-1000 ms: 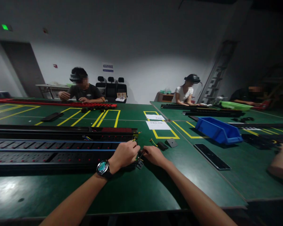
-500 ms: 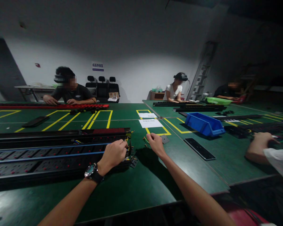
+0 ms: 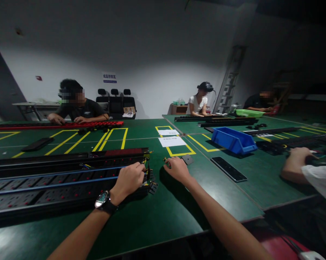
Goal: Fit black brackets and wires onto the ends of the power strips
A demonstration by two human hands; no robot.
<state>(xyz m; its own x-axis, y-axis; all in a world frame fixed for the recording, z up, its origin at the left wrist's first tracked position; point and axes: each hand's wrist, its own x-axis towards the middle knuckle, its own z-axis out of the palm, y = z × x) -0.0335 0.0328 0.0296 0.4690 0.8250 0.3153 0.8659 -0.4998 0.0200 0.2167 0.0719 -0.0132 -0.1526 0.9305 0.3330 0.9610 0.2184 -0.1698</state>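
Long black socket strips (image 3: pixel 71 193) with red dots lie side by side at the left, two blue bands running along them. My left hand (image 3: pixel 131 177), a watch (image 3: pixel 102 200) on its wrist, rests at their right end with its fingers closed. What those fingers grip is hidden behind the hand. Yellow wires and small dark end pieces (image 3: pixel 153 187) stick out there. Just right of that end, my right hand (image 3: pixel 178 169) is low over the table, fingers curled together at a small yellowish piece (image 3: pixel 164 159) too small to name. Beyond its knuckles lies a flat grey plate (image 3: pixel 188 159).
Two white paper sheets (image 3: pixel 172 141) lie ahead on the green table. To the right are a phone (image 3: pixel 228 169) and a blue bin (image 3: pixel 232 141). A co-worker's arm (image 3: pixel 294 164) reaches in at the right edge. Other people sit across the table, one behind a red strip (image 3: pixel 98 124).
My right hand has drawn slightly down and back toward me, its fingers more curled. My left hand stays at the strip end. The view has shifted slightly.
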